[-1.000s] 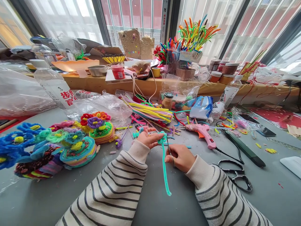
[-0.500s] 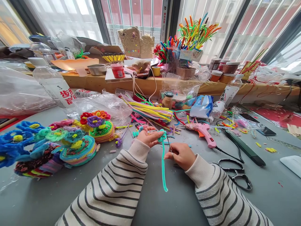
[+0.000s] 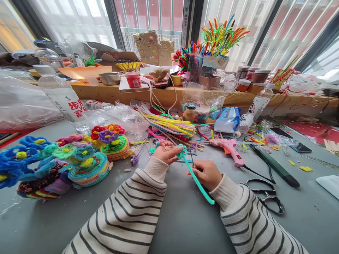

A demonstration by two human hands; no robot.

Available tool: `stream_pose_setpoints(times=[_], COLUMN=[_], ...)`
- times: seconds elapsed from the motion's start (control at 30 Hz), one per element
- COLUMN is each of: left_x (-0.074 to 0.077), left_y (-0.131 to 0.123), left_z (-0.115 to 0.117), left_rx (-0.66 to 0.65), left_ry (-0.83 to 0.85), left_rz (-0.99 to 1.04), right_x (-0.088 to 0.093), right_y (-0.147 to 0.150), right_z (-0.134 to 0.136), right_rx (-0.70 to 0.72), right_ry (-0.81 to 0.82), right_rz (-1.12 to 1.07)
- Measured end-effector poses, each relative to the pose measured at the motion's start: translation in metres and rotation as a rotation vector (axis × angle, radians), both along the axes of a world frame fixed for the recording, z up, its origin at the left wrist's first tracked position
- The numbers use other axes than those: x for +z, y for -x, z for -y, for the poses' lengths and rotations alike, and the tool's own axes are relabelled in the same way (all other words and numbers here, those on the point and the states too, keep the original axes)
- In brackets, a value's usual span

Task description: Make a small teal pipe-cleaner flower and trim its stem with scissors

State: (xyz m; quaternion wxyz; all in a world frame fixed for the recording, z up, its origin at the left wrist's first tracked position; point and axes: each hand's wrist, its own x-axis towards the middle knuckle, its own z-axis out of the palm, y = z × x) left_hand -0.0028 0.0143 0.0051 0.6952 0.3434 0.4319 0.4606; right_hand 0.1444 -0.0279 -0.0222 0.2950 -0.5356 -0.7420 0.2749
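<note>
My left hand (image 3: 165,154) is closed, pinching a turquoise pipe cleaner (image 3: 198,184) by its curled, looped end. The rest of the stem slants freely down and right, passing in front of my right hand (image 3: 207,173). That hand is closed around a slim dark metal tool (image 3: 191,155) whose tip points up beside the loops; its exact kind is too small to make out. Behind my left fingers, a curl of turquoise pipe cleaner (image 3: 152,150) sticks out to the left.
Pipe-cleaner flowers (image 3: 21,154) on coiled bases stand at left. Bundled pipe cleaners (image 3: 169,123) lie beyond my hands. On the right are a pink glue gun (image 3: 230,148), black-handled scissors (image 3: 272,203) and a dark green bar (image 3: 278,167). A bottle (image 3: 62,97) stands back left.
The hanging pipe cleaner has swung from nearly vertical to slanting down right, across the front of my right hand. My right hand has shifted very slightly right; my left hand stays about where it was.
</note>
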Motion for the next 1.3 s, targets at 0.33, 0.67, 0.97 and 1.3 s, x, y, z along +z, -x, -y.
stream_pose_setpoints(times=[0.33,0.67,0.97,1.3], left_x=[0.004,0.007,0.007,0.005], left_y=[-0.005,-0.011,-0.01,-0.009], left_z=[0.004,0.011,0.011,0.01], left_rx=[0.155,0.298,0.275,0.281], left_ry=[-0.279,-0.38,-0.376,-0.389], left_rz=[-0.062,-0.054,-0.066,-0.089], right_x=[-0.001,0.0,0.002,0.003], right_y=[0.002,0.003,0.004,0.005], right_z=[0.003,0.005,0.004,0.006], right_rx=[0.13,0.137,0.1,0.024], right_ry=[0.01,0.038,0.032,0.056], right_rz=[0.068,-0.029,-0.062,-0.102])
